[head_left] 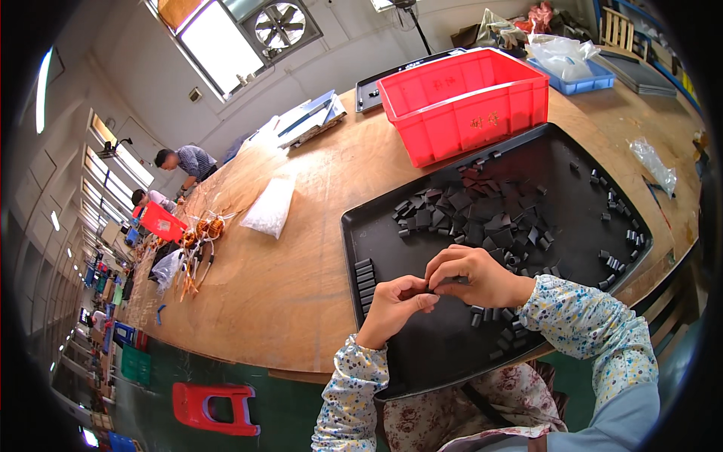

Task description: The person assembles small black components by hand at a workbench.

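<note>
While hands (482,275) pinch a dark piece (431,291), the black tray (414,354) holds more.

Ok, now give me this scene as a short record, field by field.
Hands: left hand and right hand meet, pinching a small dark piece, mostly hidden
Work surface: black tray on a wooden table
In tray: scattered black pieces; a row of black cylinders along the left edge
Beyond tray: red bin; blue bin holding a clear bag
Table, left: white bag; copper-coloured coils
Floor: red stool
</note>
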Available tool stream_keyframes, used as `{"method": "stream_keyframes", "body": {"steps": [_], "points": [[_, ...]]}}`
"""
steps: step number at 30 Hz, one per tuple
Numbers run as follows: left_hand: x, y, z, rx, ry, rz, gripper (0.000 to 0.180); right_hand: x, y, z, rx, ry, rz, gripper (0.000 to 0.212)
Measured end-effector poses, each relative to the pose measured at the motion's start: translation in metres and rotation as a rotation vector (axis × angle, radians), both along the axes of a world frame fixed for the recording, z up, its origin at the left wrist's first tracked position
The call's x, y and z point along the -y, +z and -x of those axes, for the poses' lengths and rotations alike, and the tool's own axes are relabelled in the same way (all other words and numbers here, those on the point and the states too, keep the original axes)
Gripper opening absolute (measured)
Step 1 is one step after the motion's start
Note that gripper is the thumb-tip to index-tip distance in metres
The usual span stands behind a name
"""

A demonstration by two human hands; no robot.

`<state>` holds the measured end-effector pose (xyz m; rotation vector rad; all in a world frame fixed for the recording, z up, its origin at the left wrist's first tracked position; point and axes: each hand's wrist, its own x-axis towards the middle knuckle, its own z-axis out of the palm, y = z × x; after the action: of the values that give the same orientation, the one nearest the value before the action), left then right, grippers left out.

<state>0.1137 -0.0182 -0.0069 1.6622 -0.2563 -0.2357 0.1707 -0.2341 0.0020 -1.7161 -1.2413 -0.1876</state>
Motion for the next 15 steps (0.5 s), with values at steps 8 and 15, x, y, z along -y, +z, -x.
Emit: {"method": "stream_keyframes", "body": {"steps": [8,15], "points": [[-0.051,0.004,-0.046,0.401,0.404,-0.373,0.022,0.003,0.004,0.01,-0.069,0.31,0.358,0.031],[-0.081,-0.01,-0.068,0.658,0.426,-0.867,0.01,-0.003,-0.01,0.019,0.082,0.522,0.468,0.031]]}}
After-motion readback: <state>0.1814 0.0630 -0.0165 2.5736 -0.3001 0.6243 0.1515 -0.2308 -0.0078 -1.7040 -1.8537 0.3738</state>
